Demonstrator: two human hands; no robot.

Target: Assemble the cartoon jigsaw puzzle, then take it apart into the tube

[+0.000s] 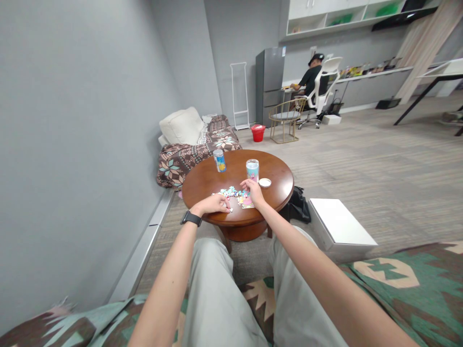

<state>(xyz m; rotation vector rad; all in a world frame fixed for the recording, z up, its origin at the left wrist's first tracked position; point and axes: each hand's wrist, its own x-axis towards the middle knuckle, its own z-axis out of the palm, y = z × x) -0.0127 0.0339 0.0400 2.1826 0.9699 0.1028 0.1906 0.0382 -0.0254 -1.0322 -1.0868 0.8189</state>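
My left hand (214,204) is low over the near side of the round wooden table (202,173), its fingers curled, with a small pale jigsaw piece (231,210) at the fingertips. A spread of loose jigsaw pieces (230,192) lies just beyond it. To the right, my right hand (254,192) reaches over a partly assembled colourful jigsaw (246,202); its fingers are loosely stretched to the left and nothing shows in them. Right behind that hand stands an uncovered printed can (252,168), beside a round lid (265,182).
A closed blue can (219,161) stands at the table's back left. A white box (340,219) is on the floor at right, near a black bag (299,205). Behind are a patterned sofa (188,161), a red bucket (258,133) and a seated person (310,79).
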